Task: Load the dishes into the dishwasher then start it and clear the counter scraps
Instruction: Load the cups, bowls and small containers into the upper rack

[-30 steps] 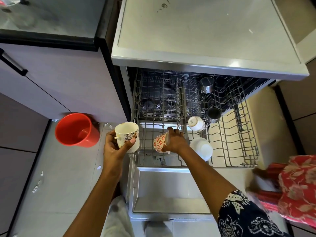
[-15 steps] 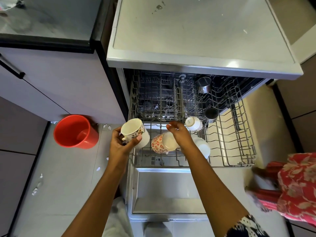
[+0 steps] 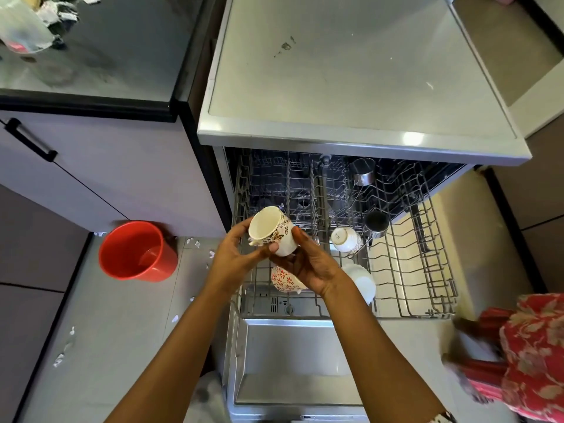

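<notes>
Mug (image 3: pixel 271 232) held tilted over the dishwasher rack's (image 3: pixel 412 314) front left, mouth facing up and left. Gripped by left hand (image 3: pixel 235 257), fingers curled round the rim side; cupped by right hand (image 3: pixel 311 264), fingers curled round the base. Beneath, in the rack: flowered cup (image 3: pixel 283 277), white bowl (image 3: pixel 361 282).

held mug (image 3: pixel 272 231) wht w/ floral band | racked mug (image 3: pixel 285 279) red-floral | bucket (image 3: pixel 137 251) red
</notes>
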`<move>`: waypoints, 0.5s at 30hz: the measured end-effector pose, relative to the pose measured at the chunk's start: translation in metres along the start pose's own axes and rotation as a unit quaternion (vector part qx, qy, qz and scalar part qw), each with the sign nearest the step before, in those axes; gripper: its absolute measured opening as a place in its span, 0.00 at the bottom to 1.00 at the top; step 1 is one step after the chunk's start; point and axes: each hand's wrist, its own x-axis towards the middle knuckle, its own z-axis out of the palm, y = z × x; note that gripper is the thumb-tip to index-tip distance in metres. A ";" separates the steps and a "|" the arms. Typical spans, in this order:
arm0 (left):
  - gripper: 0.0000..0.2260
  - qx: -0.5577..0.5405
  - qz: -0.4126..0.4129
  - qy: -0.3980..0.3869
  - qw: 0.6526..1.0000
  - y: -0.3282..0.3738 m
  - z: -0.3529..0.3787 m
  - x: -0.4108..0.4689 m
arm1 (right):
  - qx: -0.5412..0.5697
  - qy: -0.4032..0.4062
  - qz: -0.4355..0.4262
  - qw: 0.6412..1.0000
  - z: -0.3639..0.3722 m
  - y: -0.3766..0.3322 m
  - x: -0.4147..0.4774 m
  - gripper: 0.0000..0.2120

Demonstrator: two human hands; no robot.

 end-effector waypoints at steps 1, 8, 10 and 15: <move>0.39 0.040 0.005 0.009 0.999 -0.002 -0.002 0.003 | -0.010 0.027 -0.020 0.999 0.001 -0.005 0.001 0.29; 0.26 0.128 -0.068 0.079 0.986 -0.071 -0.020 0.034 | -0.305 0.275 -0.079 0.908 -0.025 -0.050 0.055 0.21; 0.21 0.084 -0.082 0.066 0.991 -0.082 -0.014 0.038 | -0.425 0.292 -0.076 0.853 -0.032 -0.054 0.073 0.28; 0.19 -0.018 -0.084 0.063 0.994 -0.101 -0.008 0.041 | -0.669 0.286 -0.038 0.685 -0.031 -0.054 0.097 0.32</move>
